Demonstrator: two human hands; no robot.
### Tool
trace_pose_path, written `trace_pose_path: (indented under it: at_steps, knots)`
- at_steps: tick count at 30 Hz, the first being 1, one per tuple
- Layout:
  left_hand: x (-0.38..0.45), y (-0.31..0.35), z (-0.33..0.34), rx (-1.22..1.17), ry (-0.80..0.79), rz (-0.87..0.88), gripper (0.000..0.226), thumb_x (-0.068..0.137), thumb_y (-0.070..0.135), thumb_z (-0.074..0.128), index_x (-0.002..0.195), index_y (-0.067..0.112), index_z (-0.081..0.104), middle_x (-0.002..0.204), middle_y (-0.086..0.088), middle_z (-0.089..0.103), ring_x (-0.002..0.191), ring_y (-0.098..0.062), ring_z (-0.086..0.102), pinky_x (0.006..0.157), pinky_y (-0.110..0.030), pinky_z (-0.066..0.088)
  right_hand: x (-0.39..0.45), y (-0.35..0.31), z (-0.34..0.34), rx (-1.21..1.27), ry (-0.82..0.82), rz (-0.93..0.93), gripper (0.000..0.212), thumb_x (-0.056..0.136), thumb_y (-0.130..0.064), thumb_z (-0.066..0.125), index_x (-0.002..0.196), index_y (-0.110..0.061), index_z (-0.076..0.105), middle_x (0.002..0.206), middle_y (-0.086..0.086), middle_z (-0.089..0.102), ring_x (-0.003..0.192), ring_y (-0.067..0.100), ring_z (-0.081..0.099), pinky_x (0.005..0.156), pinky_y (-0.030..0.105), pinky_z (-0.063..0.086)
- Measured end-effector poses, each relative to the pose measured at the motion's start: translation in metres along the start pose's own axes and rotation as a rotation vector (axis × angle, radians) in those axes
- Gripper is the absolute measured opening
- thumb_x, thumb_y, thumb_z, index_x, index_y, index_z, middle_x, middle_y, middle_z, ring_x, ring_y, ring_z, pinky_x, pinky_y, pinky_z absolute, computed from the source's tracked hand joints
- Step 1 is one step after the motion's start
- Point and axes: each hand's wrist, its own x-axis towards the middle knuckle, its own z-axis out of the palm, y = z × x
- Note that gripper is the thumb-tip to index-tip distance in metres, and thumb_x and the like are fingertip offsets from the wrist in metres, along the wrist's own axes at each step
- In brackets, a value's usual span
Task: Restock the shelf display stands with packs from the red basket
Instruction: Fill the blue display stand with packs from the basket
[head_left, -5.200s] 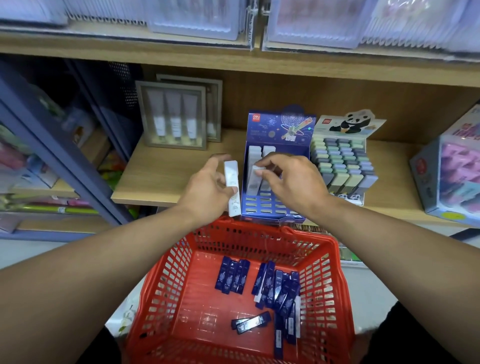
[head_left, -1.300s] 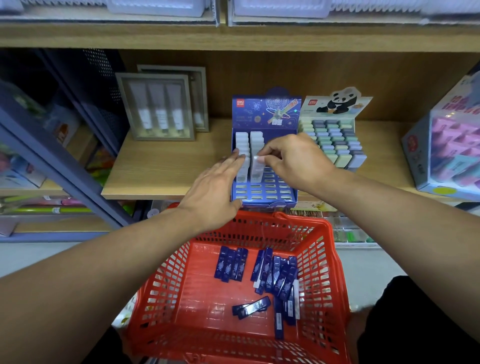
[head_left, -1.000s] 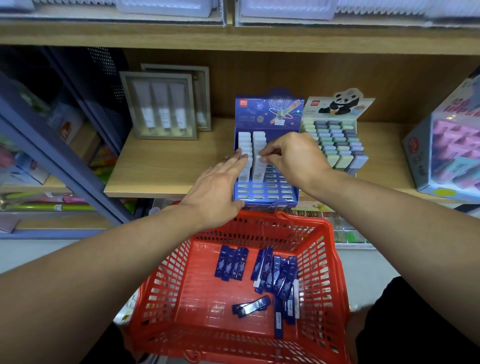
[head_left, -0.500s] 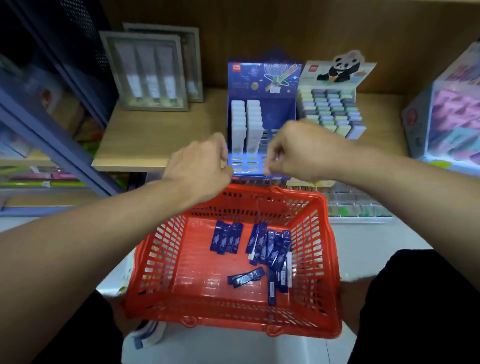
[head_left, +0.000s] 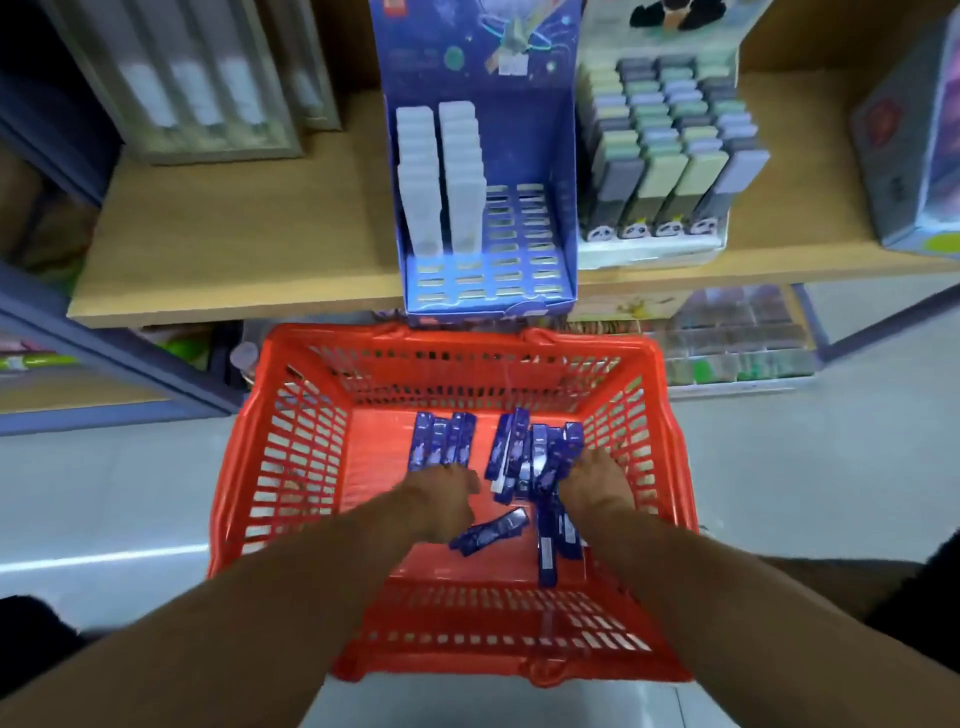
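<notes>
Nearest, both forearms are reached down into the red basket, which is set on the floor directly below the shelf, presumably so that packs can be lifted straight up to the stands. The left hand is lowered beside a loose pack lying askew; whether its fingers are closed on anything cannot be told. The right hand is pressed into the heap of blue packs; its fingers are hidden, so a hold cannot be confirmed. Further off, the blue display stand is kept at the shelf's front edge, with two left columns filled with white packs and the right slots bare, so restocking seems partly done. Beside it stands a panda display, apparently full.
</notes>
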Motion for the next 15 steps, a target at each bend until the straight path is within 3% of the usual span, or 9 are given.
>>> trace_pose_path:
  at_steps: [5,8,11,13,15]
  knots:
    - [0.052,0.036,0.061,-0.085,0.037,-0.093,0.046,0.096,0.012,0.058,0.141,0.011,0.049,0.137,-0.011,0.056,0.120,-0.025,0.059,0.102,-0.033,0.049,0.029,-0.012,0.029,-0.024,0.016,0.035,0.037,0.098,-0.029,0.057,0.133,-0.017,0.057,0.137,0.014,0.053,0.126,0.033,0.042,0.107,0.046,0.032]
    - [0.071,0.045,0.074,-0.244,0.164,-0.221,0.035,0.097,0.005,0.053,0.132,0.009,0.052,0.123,-0.011,0.062,0.108,-0.022,0.064,0.093,-0.031,0.054,0.040,-0.009,0.036,0.016,0.047,0.015,0.037,0.102,-0.023,0.046,0.137,-0.017,0.055,0.147,0.015,0.044,0.135,0.033,0.036,0.110,0.045,0.028]
    - [0.082,0.043,0.068,-0.366,0.324,-0.337,0.034,0.102,0.009,0.042,0.136,0.008,0.040,0.116,-0.013,0.065,0.101,-0.028,0.066,0.085,-0.037,0.056,0.046,-0.007,0.036,0.084,0.071,0.029,0.033,0.101,-0.017,0.045,0.131,-0.016,0.059,0.136,0.014,0.051,0.126,0.032,0.041,0.105,0.043,0.032]
    - [0.087,0.039,0.062,-0.330,0.339,-0.344,0.045,0.103,0.007,0.039,0.146,0.005,0.029,0.118,-0.016,0.065,0.102,-0.030,0.067,0.086,-0.039,0.057,0.047,-0.009,0.035,0.092,0.053,0.058,0.030,0.096,-0.021,0.055,0.125,-0.018,0.061,0.128,0.013,0.053,0.119,0.032,0.043,0.102,0.043,0.034]
    - [0.092,0.035,0.057,-0.232,0.345,-0.307,0.049,0.100,0.000,0.038,0.148,0.006,0.031,0.122,-0.016,0.063,0.104,-0.030,0.067,0.087,-0.041,0.057,0.047,-0.010,0.034,0.081,0.052,0.072,0.035,0.093,-0.025,0.060,0.127,-0.017,0.058,0.126,0.013,0.051,0.116,0.032,0.042,0.101,0.044,0.034]
